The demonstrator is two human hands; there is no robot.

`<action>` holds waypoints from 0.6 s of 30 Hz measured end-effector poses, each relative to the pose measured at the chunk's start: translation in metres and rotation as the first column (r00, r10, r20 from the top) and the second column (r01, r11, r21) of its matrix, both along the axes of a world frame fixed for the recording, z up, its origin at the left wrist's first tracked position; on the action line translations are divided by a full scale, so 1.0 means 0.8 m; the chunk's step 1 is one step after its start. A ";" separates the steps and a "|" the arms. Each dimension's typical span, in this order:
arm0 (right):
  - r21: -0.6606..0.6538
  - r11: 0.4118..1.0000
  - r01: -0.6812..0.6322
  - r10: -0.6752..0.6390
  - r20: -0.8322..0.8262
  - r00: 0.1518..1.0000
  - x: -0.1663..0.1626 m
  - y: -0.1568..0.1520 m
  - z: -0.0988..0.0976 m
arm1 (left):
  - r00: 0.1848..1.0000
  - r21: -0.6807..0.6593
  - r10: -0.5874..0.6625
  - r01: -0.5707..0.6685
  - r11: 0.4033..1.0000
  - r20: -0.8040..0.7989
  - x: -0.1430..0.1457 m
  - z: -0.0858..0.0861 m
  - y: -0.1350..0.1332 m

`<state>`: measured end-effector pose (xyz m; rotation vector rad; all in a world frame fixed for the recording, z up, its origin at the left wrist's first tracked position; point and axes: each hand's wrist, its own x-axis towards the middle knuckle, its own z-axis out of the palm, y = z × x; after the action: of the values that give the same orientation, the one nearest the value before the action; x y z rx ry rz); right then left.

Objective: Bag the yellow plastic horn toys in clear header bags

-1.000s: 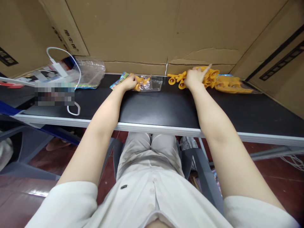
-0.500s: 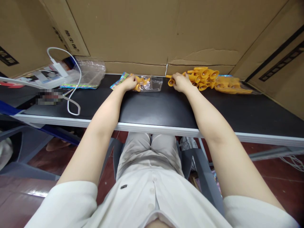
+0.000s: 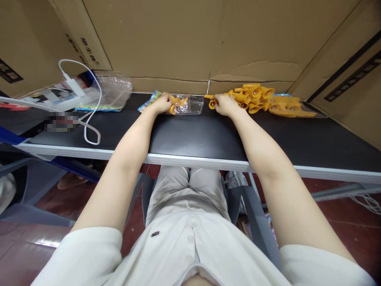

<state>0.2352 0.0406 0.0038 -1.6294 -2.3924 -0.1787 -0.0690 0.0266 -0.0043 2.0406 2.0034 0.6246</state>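
My left hand (image 3: 162, 104) is closed on the colourful header end of a clear plastic bag (image 3: 196, 105), which lies flat on the black tabletop. Some yellow toy horns (image 3: 180, 102) are inside that bag, near my fingers. To the right, my right hand (image 3: 225, 105) has its fingers curled round a yellow toy horn (image 3: 212, 103), with the bell showing below and the thin end pointing left. Right beside this hand is a loose pile of yellow toy horns (image 3: 256, 95). Its fingertips are partly hidden.
A filled bag of yellow horns (image 3: 291, 110) lies right of the pile. Flat clear bags (image 3: 113, 93) are stacked at left, near a white charger (image 3: 75, 87) and its looping cable (image 3: 99, 91). Cardboard walls (image 3: 166, 39) enclose the back and sides of the table (image 3: 193, 137).
My right hand has shifted slightly left, away from the pile, carrying the yellow toy horn with it. My left hand and the bag have stayed put.
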 end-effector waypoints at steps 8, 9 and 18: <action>-0.003 0.998 -0.069 0.069 -0.035 0.997 -0.004 0.003 -0.010 | 0.999 0.001 -0.018 0.018 1.000 -0.035 -0.001 0.000 0.001; 0.016 0.998 -0.054 0.054 -0.005 0.999 -0.005 0.003 -0.013 | 0.999 0.001 -0.019 0.019 1.000 -0.043 0.000 0.000 0.000; 0.188 0.968 -0.167 0.118 0.247 0.962 -0.019 0.000 -0.014 | 0.999 0.005 -0.021 0.021 1.000 -0.035 0.001 -0.001 0.003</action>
<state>0.2201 0.0409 -0.0072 -1.4026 -2.5500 -0.6042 -0.0686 0.0288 -0.0053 2.0867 1.9990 0.5948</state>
